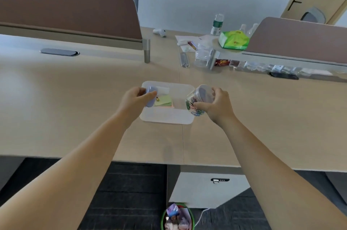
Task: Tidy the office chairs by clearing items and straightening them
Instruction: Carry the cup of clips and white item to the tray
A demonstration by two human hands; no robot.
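Observation:
A translucent white tray (pixel 165 117) lies on the wooden desk (pixel 75 98) in front of me, holding green and pink sticky notes (pixel 163 100). My left hand (pixel 134 101) grips a pale blue lid (pixel 151 96) over the tray's left side. My right hand (pixel 216 105) holds a clear plastic jar (pixel 200 95) tilted on its side at the tray's right edge. Coloured paper clips (pixel 195 110) lie inside the jar and spill at its mouth. No office chair is near my hands.
Brown desk dividers (pixel 65 13) stand at the back left and right. Clutter at the back right includes a water bottle (pixel 217 24), a green packet (pixel 233 39) and papers. A person sits behind the left divider. Below the desk are a white drawer unit (pixel 206 190) and a full bin (pixel 177 218).

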